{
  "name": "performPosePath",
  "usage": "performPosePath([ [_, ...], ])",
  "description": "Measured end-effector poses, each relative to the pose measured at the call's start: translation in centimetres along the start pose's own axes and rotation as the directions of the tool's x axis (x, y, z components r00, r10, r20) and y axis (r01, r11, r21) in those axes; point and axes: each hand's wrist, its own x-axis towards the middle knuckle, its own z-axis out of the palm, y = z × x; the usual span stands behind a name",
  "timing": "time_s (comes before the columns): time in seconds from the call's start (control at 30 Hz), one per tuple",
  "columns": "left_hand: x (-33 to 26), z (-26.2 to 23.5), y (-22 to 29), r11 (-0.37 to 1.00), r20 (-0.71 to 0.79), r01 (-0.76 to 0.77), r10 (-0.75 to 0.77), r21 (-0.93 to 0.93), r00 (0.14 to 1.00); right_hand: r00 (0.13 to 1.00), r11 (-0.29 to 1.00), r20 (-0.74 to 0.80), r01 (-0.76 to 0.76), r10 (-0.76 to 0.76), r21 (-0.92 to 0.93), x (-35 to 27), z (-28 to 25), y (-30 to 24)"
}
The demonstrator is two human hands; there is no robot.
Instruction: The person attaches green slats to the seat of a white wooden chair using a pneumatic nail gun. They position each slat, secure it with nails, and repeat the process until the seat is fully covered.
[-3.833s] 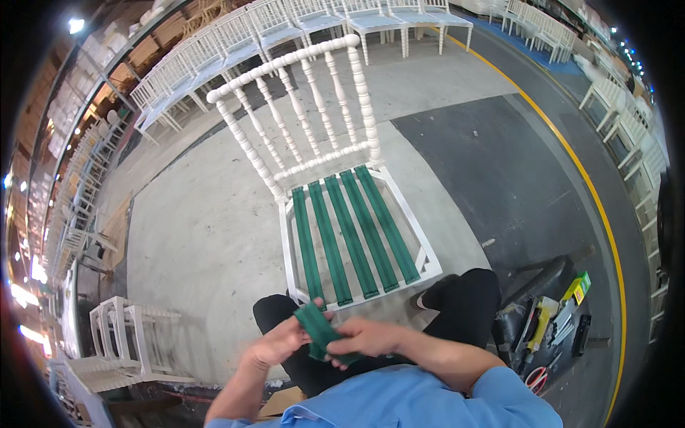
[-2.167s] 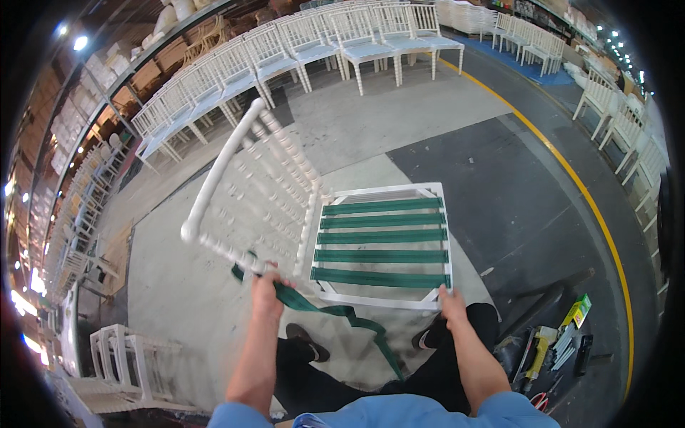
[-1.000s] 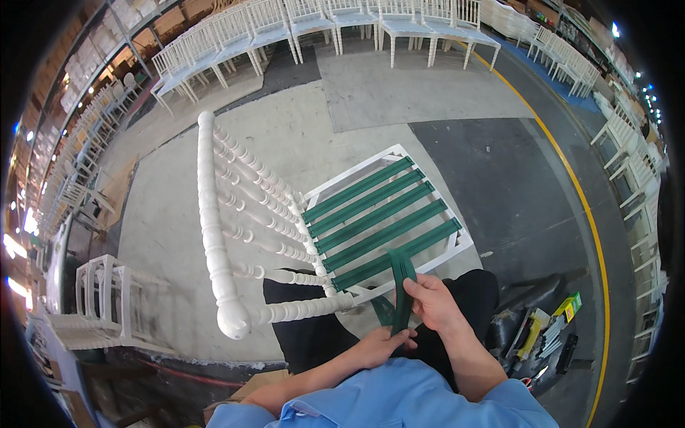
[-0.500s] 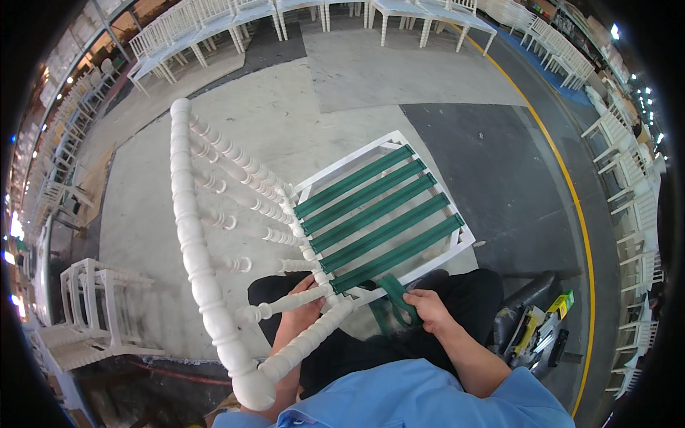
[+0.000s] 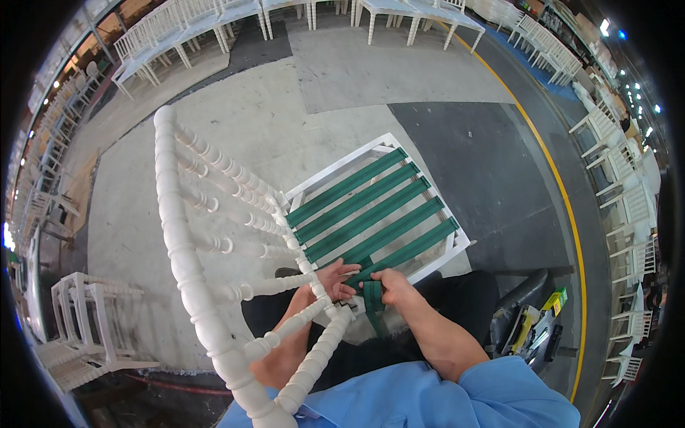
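A white wooden chair (image 5: pixel 207 285) lies turned across my lap, its spindled back at the left and near me. Its seat frame carries several green webbing straps (image 5: pixel 364 214). My left hand (image 5: pixel 330 279) rests on the near corner of the seat frame, beside the back post. My right hand (image 5: pixel 389 285) pinches a loose end of green strap (image 5: pixel 372 305) that hangs down from the near edge of the frame. The two hands almost touch each other.
Rows of white chairs (image 5: pixel 214 21) line the far side and the right edge (image 5: pixel 614 185). A stack of white frames (image 5: pixel 78 328) lies at the left. Tools and a yellow-green box (image 5: pixel 535 328) sit on the floor at my right. A yellow line (image 5: pixel 564 207) crosses the floor.
The chair was upright, then tipped over and turned so that its back points toward me. Both hands have come together at the near seat corner on the green strap.
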Motion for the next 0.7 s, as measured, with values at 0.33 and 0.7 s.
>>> performPosePath([
  [0.33,0.1,2.0,-2.7,0.983,-0.32,-0.178,0.181,0.037,0.93,0.862,0.527,0.16,0.43,-0.481,-0.733,-7.2,-1.6,-2.3],
  [0.7,-1.5,2.1,-2.5,0.948,-0.372,-0.313,0.31,0.055,0.875,0.861,0.592,0.337,0.507,-0.381,-0.627,-4.1,7.1,-3.9],
])
